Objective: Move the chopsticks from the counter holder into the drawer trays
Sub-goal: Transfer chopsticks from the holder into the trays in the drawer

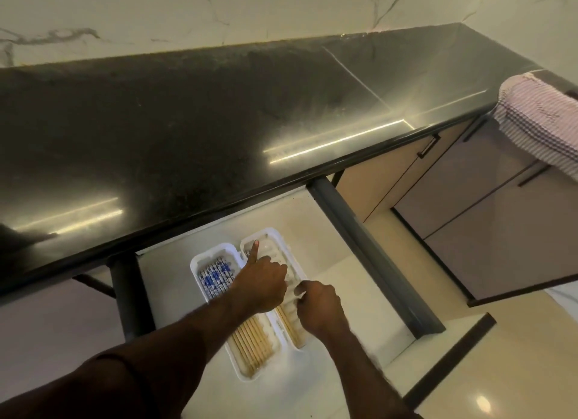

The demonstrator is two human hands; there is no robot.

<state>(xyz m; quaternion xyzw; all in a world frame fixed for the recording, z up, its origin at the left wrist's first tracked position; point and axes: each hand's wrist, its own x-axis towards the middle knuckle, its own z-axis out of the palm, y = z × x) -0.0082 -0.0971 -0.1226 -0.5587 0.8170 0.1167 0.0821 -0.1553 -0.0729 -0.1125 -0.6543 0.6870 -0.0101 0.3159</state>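
An open drawer (328, 246) below the black counter holds two white trays side by side. The left tray (200, 262) is filled with several wooden chopsticks (250, 343) with blue-and-white patterned tops. The right tray (275, 237) holds a few chopsticks (289, 323) along its left side. My left hand (261, 282) reaches across both trays with its index finger stretched out into the right tray; whether it grips anything is unclear. My right hand (319, 306) is curled over the right tray's edge, fingers pinched at the chopsticks there. No counter holder is in view.
The black stone counter (219, 121) overhangs the drawer's back. A dark drawer side rail (369, 249) runs along the right. A striped pink cloth (541, 121) hangs over the counter's right end. Cabinet doors (484, 199) with dark handles stand to the right, above a glossy floor.
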